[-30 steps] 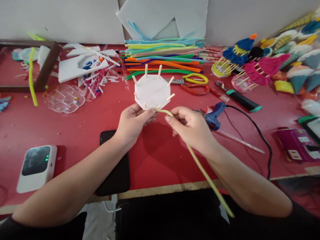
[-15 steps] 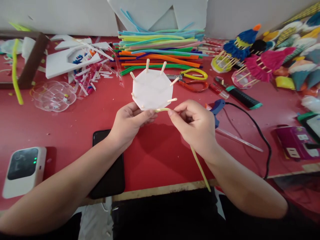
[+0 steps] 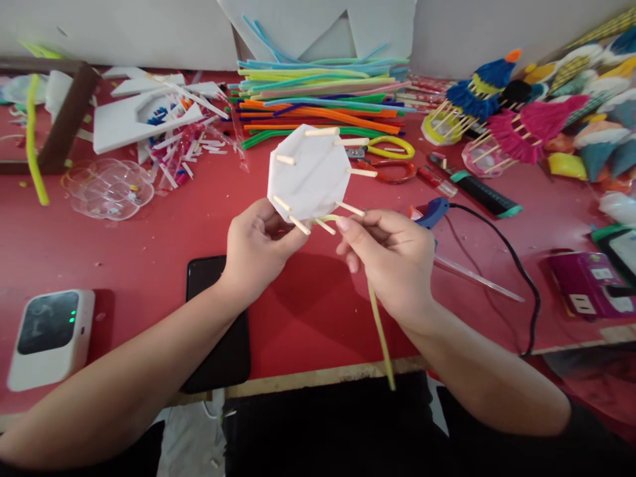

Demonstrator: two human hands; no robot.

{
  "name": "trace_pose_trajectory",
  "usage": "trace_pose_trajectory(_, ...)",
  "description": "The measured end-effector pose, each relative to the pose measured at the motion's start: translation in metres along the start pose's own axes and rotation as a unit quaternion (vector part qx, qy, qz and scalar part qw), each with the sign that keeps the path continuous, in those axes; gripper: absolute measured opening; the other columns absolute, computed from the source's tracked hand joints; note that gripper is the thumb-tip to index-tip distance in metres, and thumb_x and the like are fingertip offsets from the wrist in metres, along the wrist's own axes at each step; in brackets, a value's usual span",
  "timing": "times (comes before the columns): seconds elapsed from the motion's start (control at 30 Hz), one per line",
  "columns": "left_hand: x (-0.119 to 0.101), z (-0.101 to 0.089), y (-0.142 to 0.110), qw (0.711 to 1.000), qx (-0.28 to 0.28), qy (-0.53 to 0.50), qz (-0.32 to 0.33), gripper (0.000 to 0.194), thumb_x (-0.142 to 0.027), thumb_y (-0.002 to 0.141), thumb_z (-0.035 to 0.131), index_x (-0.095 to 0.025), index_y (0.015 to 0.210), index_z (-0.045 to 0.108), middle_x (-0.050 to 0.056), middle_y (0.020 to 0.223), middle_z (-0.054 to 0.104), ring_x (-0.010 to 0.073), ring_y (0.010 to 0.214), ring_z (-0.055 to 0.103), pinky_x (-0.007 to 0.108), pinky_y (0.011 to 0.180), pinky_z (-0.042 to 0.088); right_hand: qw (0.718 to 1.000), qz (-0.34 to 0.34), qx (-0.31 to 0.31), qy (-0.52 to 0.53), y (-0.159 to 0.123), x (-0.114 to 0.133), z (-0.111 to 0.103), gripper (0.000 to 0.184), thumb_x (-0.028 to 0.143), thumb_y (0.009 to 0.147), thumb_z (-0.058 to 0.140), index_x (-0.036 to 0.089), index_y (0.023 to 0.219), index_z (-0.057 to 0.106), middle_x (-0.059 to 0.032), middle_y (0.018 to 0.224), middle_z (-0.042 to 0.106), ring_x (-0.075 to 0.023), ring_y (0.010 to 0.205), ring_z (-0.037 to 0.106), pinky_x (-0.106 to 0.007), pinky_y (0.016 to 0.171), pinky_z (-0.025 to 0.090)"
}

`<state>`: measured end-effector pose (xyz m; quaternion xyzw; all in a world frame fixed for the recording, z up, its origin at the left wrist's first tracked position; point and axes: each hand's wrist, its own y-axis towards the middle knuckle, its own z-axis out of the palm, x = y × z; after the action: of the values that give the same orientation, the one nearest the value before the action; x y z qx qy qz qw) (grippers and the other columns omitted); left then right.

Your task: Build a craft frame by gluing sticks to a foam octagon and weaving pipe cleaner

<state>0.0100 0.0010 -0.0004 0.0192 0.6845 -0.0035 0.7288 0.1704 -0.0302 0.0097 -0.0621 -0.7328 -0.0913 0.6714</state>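
My left hand (image 3: 258, 248) grips the lower edge of a white octagonal foam board (image 3: 309, 173) with several short wooden pegs sticking out around its rim. The board is tilted up above the red table, its pegs pointing right. My right hand (image 3: 392, 258) is closed on a pale yellow pipe cleaner (image 3: 380, 328). The pipe cleaner's upper end curls against the pegs at the board's lower edge. Its long tail hangs down past the table's front edge.
A blue glue gun (image 3: 431, 213) with a black cord lies just behind my right hand. Scissors (image 3: 387, 149), a stack of coloured pipe cleaners (image 3: 318, 99), foam scraps (image 3: 144, 116), finished tasselled crafts (image 3: 517, 119), a black phone (image 3: 218, 331) and a white device (image 3: 50, 334) sit around the red table (image 3: 149, 232).
The board has been tipped and turned so its pegs now point to the right. The pipe cleaner's tail has swung inward, and my right hand has closed in on the board's lower pegs.
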Motion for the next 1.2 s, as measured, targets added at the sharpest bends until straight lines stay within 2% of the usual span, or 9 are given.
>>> trace_pose_trajectory(0.17, 0.000, -0.001, 0.001, 1.000, -0.014, 0.010, 0.015, 0.017, -0.022, 0.076, 0.079, -0.020, 0.088, 0.068, 0.003, 0.094, 0.078, 0.0178, 0.090, 0.073, 0.028, 0.078, 0.057, 0.981, 0.100, 0.083, 0.146, 0.006, -0.004, -0.002, 0.019, 0.039, 0.082, 0.076, 0.022, 0.083, 0.067, 0.0024, 0.076, 0.072, -0.0076, 0.047, 0.059, -0.024, 0.046, 0.050)
trace_pose_trajectory(0.27, 0.000, -0.001, 0.002, 0.999, -0.045, 0.021, 0.000, 0.017, -0.024, 0.074, 0.079, -0.020, 0.088, 0.069, 0.004, 0.095, 0.077, 0.0192, 0.089, 0.073, 0.029, 0.076, 0.057, 0.964, 0.176, 0.124, 0.157, 0.012, -0.004, -0.007, 0.022, 0.042, 0.085, 0.069, 0.019, 0.086, 0.068, 0.0021, 0.069, 0.068, -0.0087, 0.042, 0.057, -0.024, 0.040, 0.048)
trace_pose_trajectory(0.37, -0.001, -0.001, 0.003, 0.998, -0.063, 0.028, -0.001, 0.016, -0.023, 0.074, 0.079, -0.020, 0.086, 0.069, 0.003, 0.092, 0.077, 0.0194, 0.088, 0.073, 0.029, 0.077, 0.057, 0.965, 0.181, 0.138, 0.134, 0.014, -0.001, -0.014, 0.018, 0.037, 0.086, 0.068, 0.019, 0.082, 0.067, 0.0044, 0.059, 0.060, -0.0076, 0.037, 0.050, -0.023, 0.034, 0.041)
trace_pose_trajectory(0.6, 0.001, -0.001, 0.000, 0.996, -0.061, 0.045, 0.039, 0.016, -0.021, 0.076, 0.079, -0.021, 0.086, 0.067, 0.002, 0.091, 0.077, 0.0190, 0.092, 0.073, 0.028, 0.081, 0.058, 0.998, 0.007, 0.051, -0.021, 0.000, 0.005, -0.016, 0.009, 0.030, 0.090, 0.071, 0.022, 0.091, 0.073, 0.0042, 0.063, 0.064, -0.0069, 0.042, 0.052, -0.022, 0.040, 0.044)
trace_pose_trajectory(0.77, 0.004, -0.004, -0.002, 0.996, -0.040, 0.063, 0.046, 0.019, -0.021, 0.073, 0.081, -0.022, 0.089, 0.070, 0.002, 0.091, 0.077, 0.0191, 0.091, 0.072, 0.028, 0.084, 0.058, 0.982, -0.114, -0.014, -0.149, -0.008, 0.006, -0.014, 0.013, 0.029, 0.091, 0.069, 0.028, 0.100, 0.078, 0.0010, 0.070, 0.071, -0.0125, 0.051, 0.059, -0.030, 0.050, 0.051)
trace_pose_trajectory(0.87, 0.004, -0.004, -0.002, 0.996, -0.038, 0.070, 0.033, 0.021, -0.020, 0.071, 0.083, -0.022, 0.088, 0.071, 0.002, 0.090, 0.077, 0.0197, 0.090, 0.072, 0.030, 0.085, 0.059, 0.945, -0.211, -0.013, -0.251, -0.009, 0.008, -0.014, 0.019, 0.027, 0.094, 0.063, 0.033, 0.103, 0.079, -0.0005, 0.071, 0.072, -0.0156, 0.057, 0.060, -0.033, 0.056, 0.053)
trace_pose_trajectory(1.0, 0.002, -0.002, -0.002, 0.998, -0.029, 0.049, 0.022, 0.020, -0.019, 0.072, 0.082, -0.020, 0.088, 0.072, 0.003, 0.091, 0.078, 0.0203, 0.091, 0.073, 0.031, 0.086, 0.059, 0.864, -0.351, 0.004, -0.360, -0.009, 0.010, -0.012, 0.027, 0.018, 0.094, 0.061, 0.032, 0.107, 0.080, 0.0006, 0.062, 0.069, -0.0138, 0.053, 0.057, -0.030, 0.058, 0.053)
trace_pose_trajectory(1.13, 0.002, 0.001, 0.000, 0.999, -0.039, 0.013, 0.020, 0.015, -0.020, 0.074, 0.080, -0.018, 0.086, 0.071, 0.004, 0.093, 0.078, 0.0188, 0.090, 0.074, 0.029, 0.084, 0.058, 0.793, -0.447, -0.012, -0.413, -0.006, 0.004, -0.008, 0.029, 0.014, 0.093, 0.062, 0.030, 0.110, 0.079, 0.0031, 0.060, 0.066, -0.0101, 0.051, 0.054, -0.023, 0.057, 0.049)
trace_pose_trajectory(1.2, 0.004, 0.001, 0.001, 0.999, -0.036, -0.008, 0.017, 0.016, -0.021, 0.075, 0.080, -0.017, 0.089, 0.072, 0.005, 0.096, 0.079, 0.0187, 0.090, 0.074, 0.029, 0.083, 0.059, 0.774, -0.481, -0.021, -0.411, -0.004, -0.003, -0.007, 0.027, 0.010, 0.093, 0.062, 0.023, 0.110, 0.078, 0.0039, 0.057, 0.062, -0.0082, 0.050, 0.050, -0.021, 0.054, 0.046)
